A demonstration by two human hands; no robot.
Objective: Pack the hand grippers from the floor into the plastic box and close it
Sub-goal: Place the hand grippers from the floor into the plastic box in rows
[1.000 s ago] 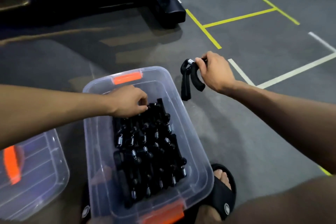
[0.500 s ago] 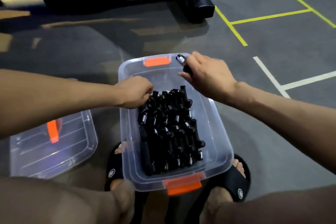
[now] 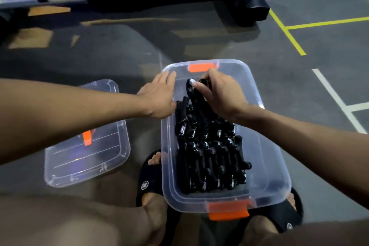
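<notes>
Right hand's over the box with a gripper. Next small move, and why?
Probably lower and release: the right hand pinches a hand gripper above the packed pile inside the plastic box, while the left hand rests on its rim.

we see a dark grey floor [image 3: 299,90] marked with painted lines: yellow lines [image 3: 287,34] to the upper right and white lines [image 3: 337,100] along the right side. on it, near the middle, sits the clear plastic box [image 3: 269,168] with orange latches at its far and near ends. just to its left lies the clear lid [image 3: 65,168], flat, with an orange clip, apart from the box. two feet in black sandals [image 3: 149,181] stand on the floor, touching the box's near end, one at each near corner. at the top stands the dark base of a machine [image 3: 247,2], its foot resting on the floor.
</notes>
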